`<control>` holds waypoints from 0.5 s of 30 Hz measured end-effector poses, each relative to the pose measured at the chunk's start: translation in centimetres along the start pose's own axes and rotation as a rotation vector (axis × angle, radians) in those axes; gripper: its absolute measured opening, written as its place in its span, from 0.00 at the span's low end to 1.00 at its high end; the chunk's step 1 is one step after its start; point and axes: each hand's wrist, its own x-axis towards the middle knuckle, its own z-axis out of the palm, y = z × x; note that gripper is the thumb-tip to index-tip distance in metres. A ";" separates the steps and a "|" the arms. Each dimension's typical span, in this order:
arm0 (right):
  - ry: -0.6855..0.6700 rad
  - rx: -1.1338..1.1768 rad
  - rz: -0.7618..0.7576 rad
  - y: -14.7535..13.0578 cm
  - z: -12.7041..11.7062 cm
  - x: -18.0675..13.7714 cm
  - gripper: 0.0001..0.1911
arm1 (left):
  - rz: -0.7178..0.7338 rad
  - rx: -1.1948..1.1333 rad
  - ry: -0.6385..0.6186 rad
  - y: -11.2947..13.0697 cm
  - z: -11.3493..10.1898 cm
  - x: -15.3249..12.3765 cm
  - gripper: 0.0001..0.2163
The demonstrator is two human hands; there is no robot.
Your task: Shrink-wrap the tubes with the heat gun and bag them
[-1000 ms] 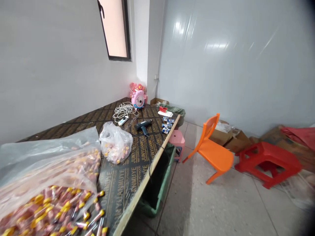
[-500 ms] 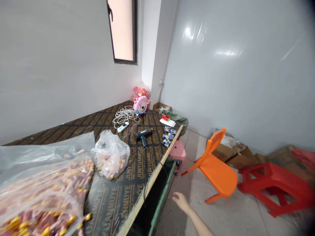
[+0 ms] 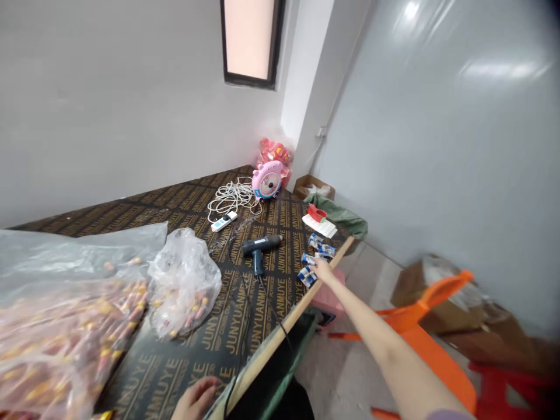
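My right hand (image 3: 324, 270) is stretched far out over the table's wooden front edge (image 3: 289, 324). Its fingers reach the small blue and white packets (image 3: 313, 263) lying by that edge; whether they grip one is hidden. My left hand (image 3: 196, 399) rests on the dark printed tabletop (image 3: 210, 344) near the front edge, fingers bent, nothing visible in it. A dark heat gun (image 3: 259, 249) with a black cord lies left of the packets.
A small clear bag (image 3: 182, 284) and a large clear bag (image 3: 65, 309) hold pink and yellow tubes. At the back are a pink fan (image 3: 267, 181), white cable (image 3: 230, 200), power strip (image 3: 223, 221). An orange chair (image 3: 431, 344), pink stool (image 3: 329, 301) and cardboard boxes (image 3: 433, 291) stand right.
My right arm has swung up from low over the floor to the packets on the table. My left hand has come into view at the front edge. The view has shifted right and closer.
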 end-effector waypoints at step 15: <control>-0.219 0.107 -0.160 -14.3 12.9 5.4 0.23 | 0.144 0.240 0.210 16.8 16.5 12.6 0.20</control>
